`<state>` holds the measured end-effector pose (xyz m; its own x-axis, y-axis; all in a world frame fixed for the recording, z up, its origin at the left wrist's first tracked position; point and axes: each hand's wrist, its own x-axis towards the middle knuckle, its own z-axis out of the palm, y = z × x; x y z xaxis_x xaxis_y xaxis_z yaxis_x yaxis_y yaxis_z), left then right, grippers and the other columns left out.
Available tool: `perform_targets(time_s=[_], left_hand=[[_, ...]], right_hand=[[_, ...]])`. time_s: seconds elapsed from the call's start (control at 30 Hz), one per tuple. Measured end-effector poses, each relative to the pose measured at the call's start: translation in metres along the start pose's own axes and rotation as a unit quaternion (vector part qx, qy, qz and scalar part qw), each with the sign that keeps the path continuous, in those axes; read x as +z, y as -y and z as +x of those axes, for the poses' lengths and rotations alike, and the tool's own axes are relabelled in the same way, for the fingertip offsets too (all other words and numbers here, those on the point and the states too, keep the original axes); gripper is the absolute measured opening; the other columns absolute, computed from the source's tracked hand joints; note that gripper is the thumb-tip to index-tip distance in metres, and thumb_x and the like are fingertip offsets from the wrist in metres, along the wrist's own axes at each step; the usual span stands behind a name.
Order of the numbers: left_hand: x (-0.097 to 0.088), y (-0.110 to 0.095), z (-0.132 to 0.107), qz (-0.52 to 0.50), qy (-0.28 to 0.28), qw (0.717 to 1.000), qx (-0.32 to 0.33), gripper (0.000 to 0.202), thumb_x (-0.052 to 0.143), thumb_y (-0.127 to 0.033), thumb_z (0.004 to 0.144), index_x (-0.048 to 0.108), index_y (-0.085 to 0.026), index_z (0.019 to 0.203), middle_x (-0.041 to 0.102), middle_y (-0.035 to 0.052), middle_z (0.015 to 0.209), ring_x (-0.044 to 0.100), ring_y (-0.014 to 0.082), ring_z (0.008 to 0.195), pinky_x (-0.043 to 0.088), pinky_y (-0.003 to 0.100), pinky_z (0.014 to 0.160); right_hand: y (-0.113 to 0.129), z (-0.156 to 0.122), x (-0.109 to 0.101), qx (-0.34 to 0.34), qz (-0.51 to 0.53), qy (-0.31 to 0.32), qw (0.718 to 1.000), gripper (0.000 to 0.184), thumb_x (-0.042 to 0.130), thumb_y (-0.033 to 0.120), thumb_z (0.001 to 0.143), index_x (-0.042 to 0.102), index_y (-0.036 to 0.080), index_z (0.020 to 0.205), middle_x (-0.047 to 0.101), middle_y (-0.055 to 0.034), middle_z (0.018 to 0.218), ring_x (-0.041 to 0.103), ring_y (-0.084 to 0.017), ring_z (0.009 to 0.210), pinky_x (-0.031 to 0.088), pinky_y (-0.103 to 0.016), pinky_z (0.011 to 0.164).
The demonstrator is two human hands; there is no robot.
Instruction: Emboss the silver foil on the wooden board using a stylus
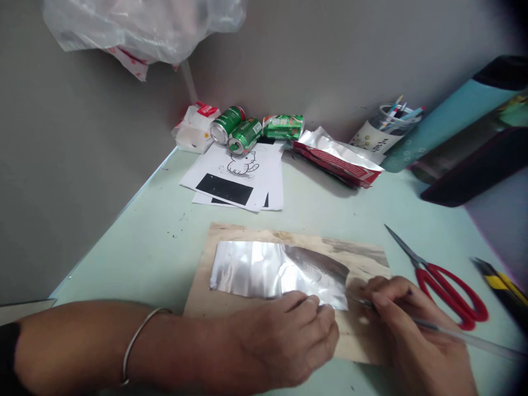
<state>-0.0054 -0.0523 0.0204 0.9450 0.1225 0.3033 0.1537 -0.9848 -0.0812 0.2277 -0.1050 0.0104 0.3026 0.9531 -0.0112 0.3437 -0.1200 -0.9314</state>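
A shiny, curved aluminium sheet (251, 269) lies on a wooden board (289, 344), its right part bent up and darker in reflection. My left hand (292, 341) rests at the sheet's near edge, with curled fingers holding it there; the thumb is hidden. Between the fingertips of my right hand (416, 324) is a thin clear-barrelled pen (466, 336), its tip pointing left, close to the sheet's right end. Whether the tip touches anything I cannot tell. Red-handled scissors (451, 291) lie just beyond my right hand.
Printed papers (243, 165) with a cat drawing lie at the back, near several green cans (244, 136). Beside them are a red and silver packet (336, 159), a pen cup (377, 132) and a blue bottle (449, 118). A utility knife (497, 283) lies right; a plastic bag (144, 27) hangs above.
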Motion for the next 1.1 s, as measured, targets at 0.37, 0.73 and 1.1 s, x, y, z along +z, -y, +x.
perform_targets(time_s=[0.37, 0.73, 1.1], left_hand=[[0.011, -0.003, -0.003, 0.000, -0.047, 0.999, -0.007, 0.029, 0.055, -0.017, 0.101, 0.062, -0.004, 0.126, 0.064, 0.0216, 0.127, 0.065, 0.0222, 0.105, 0.052, 0.035, 0.093], [0.017, -0.005, -0.003, -0.004, -0.080, 0.997, -0.018, 0.030, 0.055, -0.015, 0.101, 0.065, -0.004, 0.127, 0.065, 0.0180, 0.127, 0.064, 0.0226, 0.110, 0.050, 0.037, 0.101], [0.016, -0.003, -0.001, -0.014, -0.076, 0.997, -0.012, 0.031, 0.052, -0.013, 0.101, 0.065, -0.003, 0.127, 0.067, 0.0174, 0.127, 0.064, 0.0246, 0.113, 0.051, 0.037, 0.100]], right_hand=[[0.016, -0.001, 0.013, -0.036, -0.132, 0.034, 0.990, 0.023, 0.065, 0.036, 0.090, 0.056, 0.024, 0.072, 0.060, 0.0012, 0.067, 0.057, -0.015, 0.059, 0.049, -0.021, 0.052], [0.011, -0.001, 0.016, -0.069, -0.181, 0.039, 0.980, 0.023, 0.060, 0.034, 0.093, 0.053, 0.024, 0.073, 0.056, 0.0028, 0.065, 0.053, -0.014, 0.055, 0.046, -0.022, 0.050], [0.010, -0.001, 0.014, -0.074, -0.161, 0.072, 0.981, 0.024, 0.058, 0.033, 0.096, 0.051, 0.025, 0.075, 0.055, 0.0034, 0.066, 0.051, -0.013, 0.056, 0.045, -0.022, 0.049]])
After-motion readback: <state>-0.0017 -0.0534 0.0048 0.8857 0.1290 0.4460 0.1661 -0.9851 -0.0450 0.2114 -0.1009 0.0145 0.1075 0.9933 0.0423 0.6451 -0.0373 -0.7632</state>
